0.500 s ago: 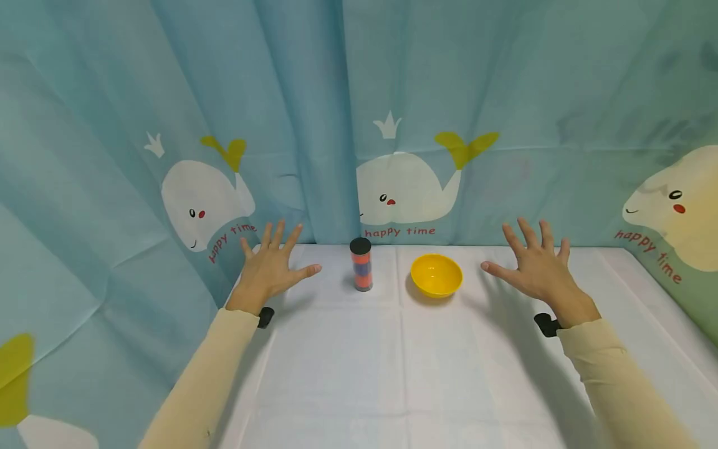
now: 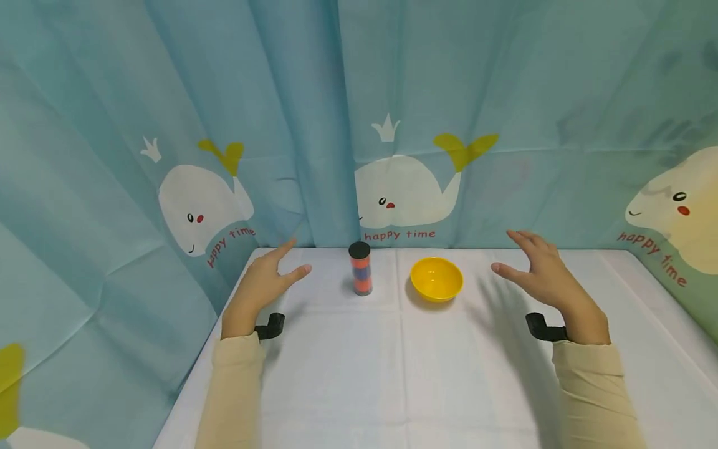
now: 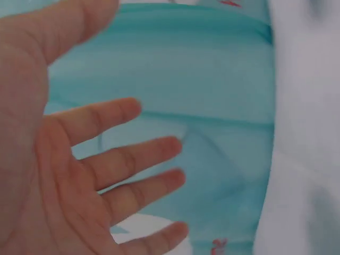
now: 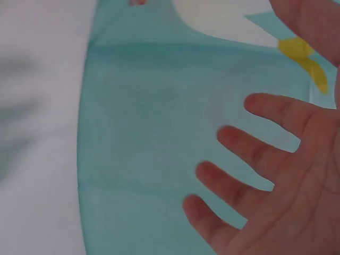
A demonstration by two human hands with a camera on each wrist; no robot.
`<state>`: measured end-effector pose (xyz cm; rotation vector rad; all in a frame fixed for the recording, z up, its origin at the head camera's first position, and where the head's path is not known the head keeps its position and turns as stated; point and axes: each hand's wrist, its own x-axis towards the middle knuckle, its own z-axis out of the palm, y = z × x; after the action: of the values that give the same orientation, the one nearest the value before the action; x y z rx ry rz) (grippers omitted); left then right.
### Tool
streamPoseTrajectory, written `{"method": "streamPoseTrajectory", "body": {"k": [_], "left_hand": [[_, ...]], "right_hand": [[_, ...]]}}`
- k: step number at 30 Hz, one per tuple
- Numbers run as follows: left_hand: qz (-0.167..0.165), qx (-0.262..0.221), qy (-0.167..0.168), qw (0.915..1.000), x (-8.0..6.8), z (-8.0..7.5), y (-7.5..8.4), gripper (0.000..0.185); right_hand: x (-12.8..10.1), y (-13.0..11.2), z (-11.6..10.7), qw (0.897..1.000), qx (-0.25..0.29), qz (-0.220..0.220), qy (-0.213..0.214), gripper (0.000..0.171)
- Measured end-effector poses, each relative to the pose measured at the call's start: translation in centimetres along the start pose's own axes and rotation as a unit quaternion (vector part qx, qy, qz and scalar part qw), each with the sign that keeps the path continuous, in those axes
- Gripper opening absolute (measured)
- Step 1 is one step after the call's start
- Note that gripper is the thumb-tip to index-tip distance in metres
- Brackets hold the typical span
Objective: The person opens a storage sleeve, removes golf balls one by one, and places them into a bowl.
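Note:
In the head view a clear cylinder with a black lid and orange and blue contents stands upright on the table. To its right sits a yellow bowl, with nothing visible inside. My left hand hovers left of the cylinder, thumb pointing toward it; the left wrist view shows its fingers spread and holding nothing. Right of the bowl, my right hand is held above the table, its thumb on the bowl's side. Its fingers are extended and apart in the right wrist view, and that palm holds nothing.
A white cloth covers the table. Behind and along the left side hangs a blue curtain printed with whales, meeting the table's back edge. Each wrist wears a black mount.
Both hands have turned from palms down with fingers fanned to thumbs up with palms facing inward. The forearms have swung more upright in the head view. Cylinder and bowl stay in place.

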<state>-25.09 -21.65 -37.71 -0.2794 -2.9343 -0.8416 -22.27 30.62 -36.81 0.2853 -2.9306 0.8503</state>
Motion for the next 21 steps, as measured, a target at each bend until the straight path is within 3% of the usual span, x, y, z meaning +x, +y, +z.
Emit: {"method": "streamPoseTrajectory", "body": {"k": [3,5,9,13,17,21], "left_hand": [[-0.001,-0.093,0.028,0.9953,0.1,-0.1,0.1,0.074],[0.003,-0.148,0.066,0.9867,0.5,0.1,0.2,0.061],[0.007,-0.247,0.150,0.9573,1.5,1.1,1.1,0.042],[0.000,-0.299,0.194,0.9343,2.4,2.7,2.1,0.031],[-0.003,-0.317,0.211,0.9249,3.1,4.3,2.6,0.025],[0.008,-0.311,0.204,0.9281,3.6,5.7,2.8,0.029]], "right_hand": [[0.1,-0.4,0.1,0.999,0.051,-0.003,0.011,0.082],[0.3,-0.7,0.4,0.996,0.084,-0.016,0.028,0.076],[0.9,-1.5,0.9,0.988,0.132,-0.042,0.070,0.066],[1.2,-2.2,1.5,0.978,0.171,-0.056,0.107,0.056],[1.3,-2.9,2.1,0.968,0.198,-0.080,0.130,0.049],[1.5,-3.4,2.7,0.962,0.206,-0.102,0.146,0.046]]}}
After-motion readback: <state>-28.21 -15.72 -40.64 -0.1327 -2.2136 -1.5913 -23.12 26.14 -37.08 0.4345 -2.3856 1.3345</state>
